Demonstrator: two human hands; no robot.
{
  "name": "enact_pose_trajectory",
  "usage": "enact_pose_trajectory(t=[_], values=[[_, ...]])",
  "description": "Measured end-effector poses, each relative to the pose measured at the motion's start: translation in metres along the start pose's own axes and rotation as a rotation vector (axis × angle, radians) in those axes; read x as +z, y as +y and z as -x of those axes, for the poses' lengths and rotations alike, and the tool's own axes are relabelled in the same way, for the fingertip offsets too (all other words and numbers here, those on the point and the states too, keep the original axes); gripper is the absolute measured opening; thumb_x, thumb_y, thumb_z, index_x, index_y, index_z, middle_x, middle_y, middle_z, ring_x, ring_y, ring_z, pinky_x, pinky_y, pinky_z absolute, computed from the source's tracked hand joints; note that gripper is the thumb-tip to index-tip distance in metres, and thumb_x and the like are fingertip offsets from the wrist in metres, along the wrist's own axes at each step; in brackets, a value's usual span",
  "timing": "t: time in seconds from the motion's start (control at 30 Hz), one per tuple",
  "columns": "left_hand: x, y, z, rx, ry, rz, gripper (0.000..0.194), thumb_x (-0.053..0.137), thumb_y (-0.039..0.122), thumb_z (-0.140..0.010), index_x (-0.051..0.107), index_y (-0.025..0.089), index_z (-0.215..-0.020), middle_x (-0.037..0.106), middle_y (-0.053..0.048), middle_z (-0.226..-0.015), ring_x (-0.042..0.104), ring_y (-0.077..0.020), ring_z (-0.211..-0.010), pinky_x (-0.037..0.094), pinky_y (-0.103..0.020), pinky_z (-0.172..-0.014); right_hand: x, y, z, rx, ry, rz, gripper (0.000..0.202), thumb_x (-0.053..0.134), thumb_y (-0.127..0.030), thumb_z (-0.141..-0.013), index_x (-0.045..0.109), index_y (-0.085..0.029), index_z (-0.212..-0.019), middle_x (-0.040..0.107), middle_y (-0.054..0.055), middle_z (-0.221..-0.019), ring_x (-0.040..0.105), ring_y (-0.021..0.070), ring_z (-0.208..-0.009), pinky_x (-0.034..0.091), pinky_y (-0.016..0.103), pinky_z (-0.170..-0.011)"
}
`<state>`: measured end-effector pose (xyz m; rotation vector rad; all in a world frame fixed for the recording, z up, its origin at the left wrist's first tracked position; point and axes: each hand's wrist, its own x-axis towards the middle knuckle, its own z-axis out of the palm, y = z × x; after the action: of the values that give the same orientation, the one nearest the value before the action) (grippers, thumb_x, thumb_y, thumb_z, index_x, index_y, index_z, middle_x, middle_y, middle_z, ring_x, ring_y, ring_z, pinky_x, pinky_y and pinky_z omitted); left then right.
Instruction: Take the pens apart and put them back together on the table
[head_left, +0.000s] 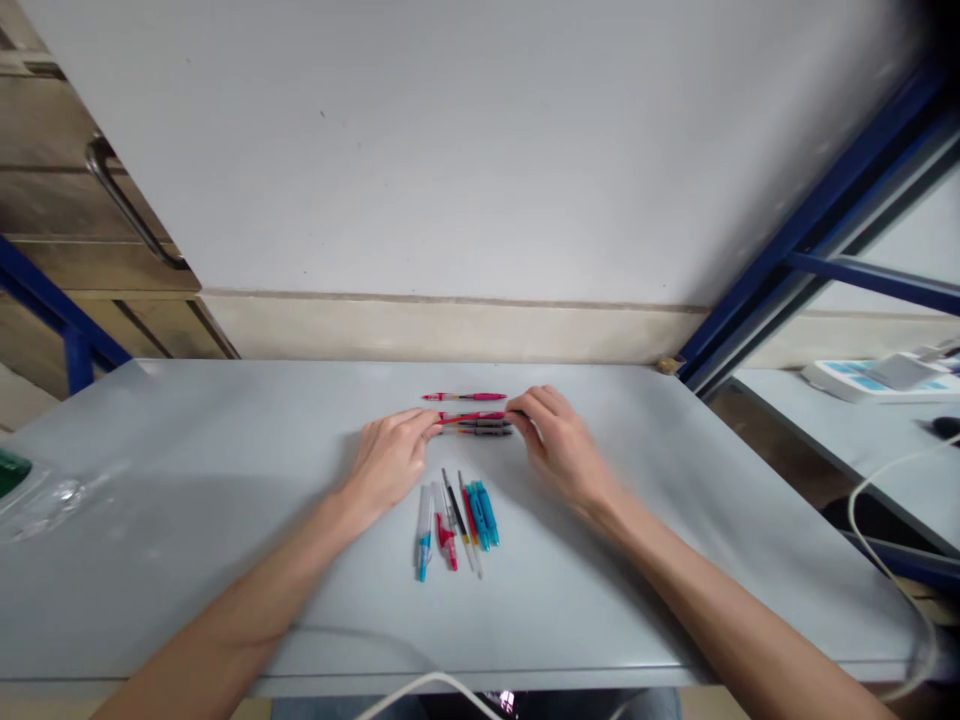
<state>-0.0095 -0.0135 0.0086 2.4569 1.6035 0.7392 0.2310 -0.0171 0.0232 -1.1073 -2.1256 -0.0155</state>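
Observation:
My left hand (394, 450) pinches the left end of a red pen (474, 415) lying sideways. The fingers of my right hand (559, 440) close on that pen's right end. Beyond it another red pen (465, 397) lies parallel, touched by neither hand. Just nearer to me are dark grey pens (487, 432), their left ends close to my left fingertips. Below the hands lie loose pen parts: a clear barrel with a blue tip (424, 545), a clear barrel with a red part (446, 545), a black refill (455, 505), a red refill (469, 515) and bright blue pen parts (487, 515).
The grey table (247, 560) ends against a pale wall (450, 150). A clear plastic item (52, 505) sits at the left edge. Blue metal frames (810, 230) rise at both sides. A white cable (862, 520) hangs on the right, near a second table with a white device (877, 380).

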Motion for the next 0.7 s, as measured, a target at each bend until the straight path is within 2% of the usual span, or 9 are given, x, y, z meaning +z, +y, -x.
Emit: enact_pose_trajectory(t=[0.1,0.2,0.3,0.37,0.47,0.53,0.6,0.7], values=[[0.0,-0.006,-0.003,-0.073,0.035,0.048,0.029,0.041,0.028,-0.102,0.067,0.023,-0.09,0.071,-0.003,-0.088,0.061,-0.0175,-0.078,0.035,-0.026,-0.068,-0.003,-0.002,0.002,0.113,0.055,-0.073,0.026,0.043,-0.029,-0.104,0.06,-0.021,-0.086,0.061,0.006,-0.08,0.053,0.0194,-0.072,0.042,0.032,-0.069],[0.001,-0.003,-0.003,-0.079,0.018,0.091,0.03,0.041,0.028,-0.102,0.067,0.022,-0.088,0.072,-0.003,-0.088,0.061,-0.0176,-0.078,0.035,-0.026,-0.069,0.003,-0.018,0.007,0.151,-0.113,-0.185,0.037,0.043,-0.035,-0.105,0.058,-0.021,-0.074,0.049,-0.002,-0.059,0.041,0.0136,-0.053,0.035,0.028,-0.056],[0.003,0.004,0.0,-0.054,0.002,0.119,0.029,0.042,0.027,-0.101,0.066,0.022,-0.085,0.072,-0.003,-0.087,0.061,-0.0181,-0.078,0.036,-0.026,-0.07,0.012,-0.036,0.01,0.02,-0.321,-0.311,0.032,0.046,-0.029,-0.104,0.061,-0.02,-0.077,0.057,0.001,-0.071,0.049,0.0139,-0.062,0.04,0.027,-0.062],[0.005,0.007,0.001,-0.04,0.004,0.131,0.029,0.043,0.027,-0.101,0.066,0.022,-0.084,0.071,-0.003,-0.084,0.061,-0.0182,-0.077,0.035,-0.027,-0.069,0.017,-0.042,0.011,-0.011,-0.389,-0.387,0.02,0.051,-0.021,-0.102,0.065,-0.02,-0.088,0.063,0.002,-0.081,0.054,0.0144,-0.069,0.043,0.027,-0.067],[0.006,0.007,0.001,-0.044,0.01,0.128,0.028,0.044,0.026,-0.1,0.066,0.023,-0.084,0.071,-0.002,-0.084,0.062,-0.0185,-0.076,0.034,-0.028,-0.067,0.022,-0.043,0.009,0.077,-0.403,-0.48,0.008,0.059,-0.017,-0.097,0.064,-0.022,-0.1,0.062,-0.002,-0.077,0.052,0.0133,-0.065,0.042,0.025,-0.063],[0.007,0.006,0.001,-0.062,0.011,0.111,0.027,0.044,0.026,-0.1,0.066,0.023,-0.085,0.072,-0.003,-0.087,0.062,-0.0191,-0.077,0.033,-0.028,-0.066,0.024,-0.041,0.007,0.125,-0.392,-0.519,0.004,0.066,-0.021,-0.093,0.063,-0.021,-0.091,0.06,-0.003,-0.072,0.05,0.0132,-0.063,0.041,0.024,-0.061],[0.007,0.005,0.0,-0.083,0.003,0.088,0.028,0.043,0.027,-0.1,0.066,0.023,-0.086,0.072,-0.003,-0.086,0.063,-0.0195,-0.076,0.032,-0.028,-0.064,0.026,-0.039,0.004,0.137,-0.389,-0.549,0.012,0.069,-0.024,-0.092,0.063,-0.02,-0.081,0.062,-0.002,-0.072,0.053,0.0139,-0.065,0.042,0.025,-0.063],[0.007,0.005,0.0,-0.104,-0.02,0.067,0.027,0.043,0.029,-0.1,0.065,0.024,-0.086,0.072,-0.003,-0.083,0.063,-0.0198,-0.074,0.03,-0.029,-0.062,0.026,-0.039,0.002,0.141,-0.403,-0.595,0.012,0.063,-0.016,-0.093,0.066,-0.019,-0.082,0.068,0.0,-0.078,0.06,0.0153,-0.072,0.046,0.027,-0.071]])
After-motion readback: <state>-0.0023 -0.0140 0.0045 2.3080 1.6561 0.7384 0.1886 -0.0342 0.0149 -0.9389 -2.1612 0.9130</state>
